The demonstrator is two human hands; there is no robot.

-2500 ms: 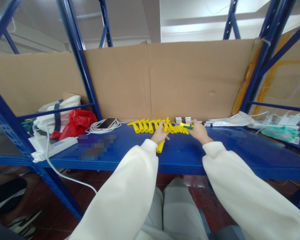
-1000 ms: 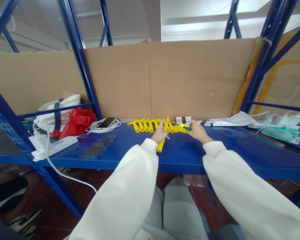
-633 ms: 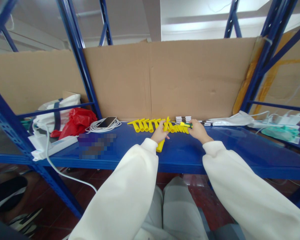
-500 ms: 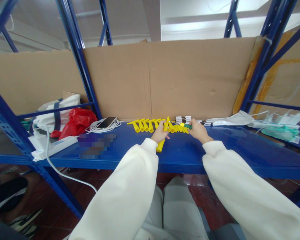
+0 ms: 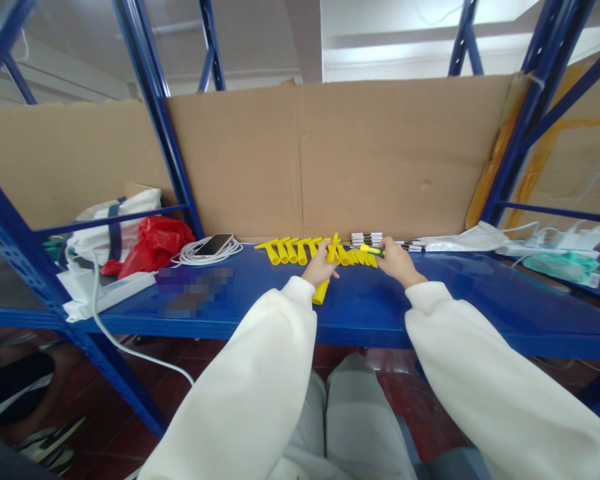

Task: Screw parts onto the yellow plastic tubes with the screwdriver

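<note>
My left hand (image 5: 320,265) is closed around a yellow T-shaped plastic piece (image 5: 321,292), its tube end pointing down toward me. In my right hand (image 5: 398,261) is a screwdriver (image 5: 373,250) with a yellow and green handle, pointed left at the held piece. Its tip is too small to make out. Just behind my hands, a row of similar yellow T-shaped pieces (image 5: 293,252) lies along the back of the blue shelf (image 5: 260,300). More yellow pieces (image 5: 363,257) lie between my two hands.
Banded white strips (image 5: 366,238) lie by the cardboard back panel (image 5: 380,153). To the left are a phone (image 5: 214,245) on a coiled white cable (image 5: 185,257), a red bag (image 5: 155,243) and a power strip (image 5: 120,291). White plastic (image 5: 465,239) lies right. Blue posts (image 5: 163,127) flank the shelf.
The screwdriver handle has turned slightly in my right hand, showing more yellow. My left hand and the piece in it have stayed in place.
</note>
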